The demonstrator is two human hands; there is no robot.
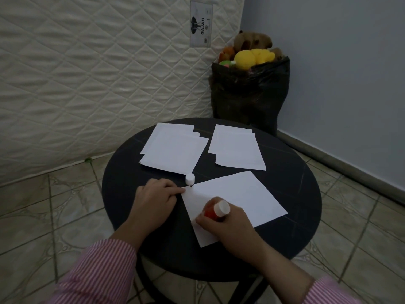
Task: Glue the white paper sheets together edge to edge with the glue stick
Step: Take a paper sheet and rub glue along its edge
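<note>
On the round black table (295, 227) lies a single white sheet (241, 194), nearest to me. My right hand (230, 231) grips a red glue stick (215, 211) with a white end, held tip-down on the sheet's left edge. My left hand (153, 198) has its fingers curled and pinches the sheet's upper left corner against the table. The stick's white cap (189, 179) stands just beyond that corner. Two stacks of white sheets lie at the back: the left stack (175, 150) and the right stack (236, 150).
A quilted mattress (98, 84) leans against the wall behind the table. A black bag (247, 93) full of soft toys stands in the corner behind the right stack. Tiled floor surrounds the table.
</note>
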